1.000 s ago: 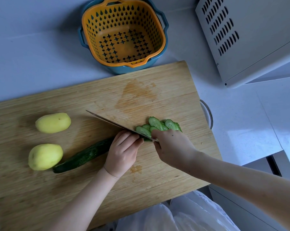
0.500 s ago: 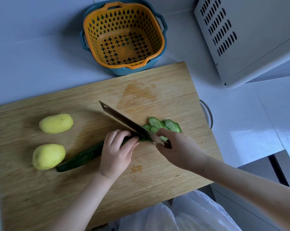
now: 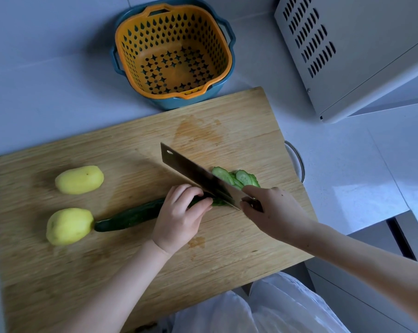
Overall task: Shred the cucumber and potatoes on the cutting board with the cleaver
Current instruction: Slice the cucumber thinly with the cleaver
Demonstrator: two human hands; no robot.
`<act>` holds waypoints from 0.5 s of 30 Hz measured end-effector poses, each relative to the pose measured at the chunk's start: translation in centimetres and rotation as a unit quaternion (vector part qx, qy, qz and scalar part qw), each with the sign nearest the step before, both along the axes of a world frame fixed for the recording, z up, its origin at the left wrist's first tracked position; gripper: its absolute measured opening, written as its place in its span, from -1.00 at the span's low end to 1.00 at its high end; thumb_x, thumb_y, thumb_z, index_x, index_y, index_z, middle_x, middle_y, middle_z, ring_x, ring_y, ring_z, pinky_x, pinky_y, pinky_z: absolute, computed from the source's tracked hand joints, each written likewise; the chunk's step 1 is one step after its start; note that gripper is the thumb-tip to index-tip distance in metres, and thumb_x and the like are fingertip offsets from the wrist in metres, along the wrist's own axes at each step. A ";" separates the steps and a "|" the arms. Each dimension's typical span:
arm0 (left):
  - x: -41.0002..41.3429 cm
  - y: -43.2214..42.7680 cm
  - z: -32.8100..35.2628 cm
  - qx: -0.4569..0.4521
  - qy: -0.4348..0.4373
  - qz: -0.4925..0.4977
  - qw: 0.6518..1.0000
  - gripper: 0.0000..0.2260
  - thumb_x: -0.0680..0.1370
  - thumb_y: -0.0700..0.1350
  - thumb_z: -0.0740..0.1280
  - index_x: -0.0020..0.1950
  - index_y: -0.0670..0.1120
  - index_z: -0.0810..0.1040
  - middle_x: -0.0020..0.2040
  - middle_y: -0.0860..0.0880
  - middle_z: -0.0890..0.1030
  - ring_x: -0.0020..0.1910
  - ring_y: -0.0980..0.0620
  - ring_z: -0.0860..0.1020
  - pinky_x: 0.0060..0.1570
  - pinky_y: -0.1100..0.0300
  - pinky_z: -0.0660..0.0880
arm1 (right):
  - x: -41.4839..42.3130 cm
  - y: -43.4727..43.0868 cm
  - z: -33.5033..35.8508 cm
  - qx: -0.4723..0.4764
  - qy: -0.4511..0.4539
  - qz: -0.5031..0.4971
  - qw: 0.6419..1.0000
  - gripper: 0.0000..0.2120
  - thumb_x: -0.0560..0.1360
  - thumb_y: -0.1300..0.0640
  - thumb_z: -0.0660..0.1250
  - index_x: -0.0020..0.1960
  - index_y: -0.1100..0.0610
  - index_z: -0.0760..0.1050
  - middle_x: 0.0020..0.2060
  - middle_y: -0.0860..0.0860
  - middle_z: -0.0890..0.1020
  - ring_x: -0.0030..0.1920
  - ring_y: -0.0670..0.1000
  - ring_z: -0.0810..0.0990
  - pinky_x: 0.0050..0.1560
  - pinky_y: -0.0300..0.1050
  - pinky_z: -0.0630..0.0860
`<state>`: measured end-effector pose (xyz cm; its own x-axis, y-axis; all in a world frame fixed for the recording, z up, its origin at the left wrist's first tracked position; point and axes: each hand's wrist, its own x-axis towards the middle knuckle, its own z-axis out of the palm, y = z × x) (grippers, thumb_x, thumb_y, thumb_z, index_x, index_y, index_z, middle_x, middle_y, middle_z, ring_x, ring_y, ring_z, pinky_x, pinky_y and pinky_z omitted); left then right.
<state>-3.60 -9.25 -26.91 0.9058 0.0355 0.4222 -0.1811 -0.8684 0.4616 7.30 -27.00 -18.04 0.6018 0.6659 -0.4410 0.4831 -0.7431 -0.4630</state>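
Well, the one container we see is the orange strainer basket [image 3: 136, 39], nested inside a blue bowl [image 3: 179, 105] on the pale surface [image 3: 35, 80] just beyond the far edge of the cutting board [image 3: 227, 248]; we can see its star-punched floor from wall to wall. On the board, the left hand [image 3: 179, 217] has its fingers curled down over the cucumber [image 3: 131, 216], pinning it near its right, cut end, with the knuckles just left of the blade. The right hand [image 3: 275, 212] is wrapped around the handle of the cleaver [image 3: 191, 169], which is almost wholly hidden in the grip. The blade runs from that hand toward the far left, its broad face tilted up toward us, and the end of its edge nearest the handle meets the cucumber's cut end. Right of the blade lies a small fan of cucumber slices [image 3: 239, 177], overlapping one another on the board. The cucumber's dark left tip touches the near potato [image 3: 68, 225], or nearly so; the far potato [image 3: 79, 179] lies apart, further back on the left of the board. Both are peeled and whole. A white vented appliance [image 3: 359, 56] stands at the far right.
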 end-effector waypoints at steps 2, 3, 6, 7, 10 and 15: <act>0.0 0.0 0.1 0.000 -0.002 0.000 1.000 -0.91 0.49 -0.20 0.39 -0.12 -0.20 0.68 -0.14 -0.15 0.63 -0.03 -0.07 0.50 0.01 0.04 0.51 | -0.4 -0.3 0.1 0.002 -0.003 0.007 1.000 -0.83 0.56 0.09 0.17 -0.19 -0.03 0.27 -0.52 -0.09 0.35 -0.48 0.01 0.37 -0.42 -0.14 0.30; 0.0 0.1 0.1 0.000 -0.003 -0.001 1.000 -0.91 0.48 -0.20 0.39 -0.12 -0.19 0.68 -0.13 -0.15 0.63 -0.03 -0.06 0.50 0.01 0.04 0.50 | -0.6 -0.5 0.2 0.002 -0.006 0.009 1.000 -0.84 0.56 0.09 0.17 -0.18 -0.03 0.27 -0.52 -0.10 0.34 -0.48 0.02 0.37 -0.41 -0.13 0.31; 0.0 0.2 -0.1 0.005 -0.004 -0.004 1.000 -0.91 0.48 -0.21 0.40 -0.12 -0.19 0.68 -0.13 -0.15 0.63 -0.02 -0.07 0.50 0.00 0.03 0.51 | -0.9 -0.9 0.2 -0.006 -0.015 0.017 1.000 -0.87 0.56 0.09 0.16 -0.15 -0.05 0.27 -0.52 -0.10 0.34 -0.46 0.04 0.38 -0.37 -0.10 0.37; 0.0 0.2 -0.1 0.006 -0.003 -0.006 1.000 -0.91 0.49 -0.21 0.40 -0.12 -0.19 0.68 -0.12 -0.15 0.63 -0.02 -0.07 0.50 0.00 0.03 0.51 | -1.0 -0.9 0.1 -0.009 -0.018 0.018 1.000 -0.89 0.56 0.09 0.15 -0.14 -0.04 0.30 -0.51 -0.08 0.36 -0.45 0.06 0.41 -0.37 -0.10 0.38; 0.1 0.2 0.0 0.009 -0.005 -0.005 1.000 -0.91 0.49 -0.21 0.39 -0.12 -0.19 0.68 -0.13 -0.15 0.63 -0.02 -0.07 0.50 0.01 0.03 0.51 | -1.3 -0.3 -0.1 -0.015 -0.028 0.019 0.999 -0.90 0.57 0.10 0.13 -0.09 0.05 0.38 -0.45 -0.02 0.43 -0.41 0.11 0.45 -0.35 -0.07 0.40; 0.1 0.2 0.1 0.006 -0.002 -0.010 1.000 -0.91 0.49 -0.21 0.39 -0.11 -0.19 0.68 -0.12 -0.15 0.63 -0.03 -0.09 0.52 0.01 0.00 0.52 | -0.5 0.4 -0.2 -0.022 -0.014 0.005 1.000 -0.79 0.56 0.11 0.14 -0.25 0.06 0.30 -0.50 -0.06 0.35 -0.44 0.04 0.38 -0.41 -0.12 0.31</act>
